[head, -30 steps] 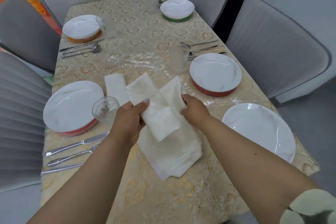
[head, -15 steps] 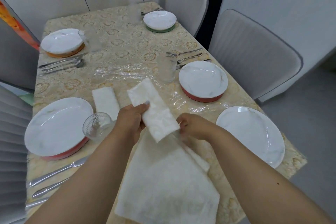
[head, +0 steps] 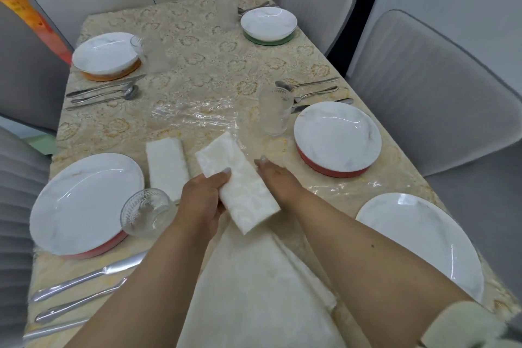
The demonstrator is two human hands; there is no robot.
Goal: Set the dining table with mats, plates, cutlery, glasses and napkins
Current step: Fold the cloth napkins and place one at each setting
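Nearest the viewer, a pile of unfolded napkins [head: 262,291] lies over the desk's near edge between the forearms, having dropped out of the hands since half a second ago, when part of it was still being drawn clear. Above it the left hand [head: 202,200] pinches the folded napkin [head: 240,181], thumb on top and fingers curled beneath; the right hand [head: 275,181] now rests beside the napkin's right edge with fingers extended and holds nothing, whereas a second ago it gripped the loose cloth. Reading: one napkin is separated and ready to place. To the left stand a glass [head: 147,212], a plate [head: 87,200] and cutlery [head: 84,280], with an already laid napkin [head: 168,167] just beyond the glass. To the right a matless plate [head: 421,243] sits close to the desk's [head: 197,65] right edge, and beyond it a plate on a red mat [head: 337,135], a tall glass [head: 275,110] and its cutlery [head: 310,92]. Open room lies in the desk's centre, over the clear film [head: 195,113]. The far settings, an orange-mat plate [head: 106,54] and a green-mat plate [head: 268,22], show no napkins; chairs close both long sides.
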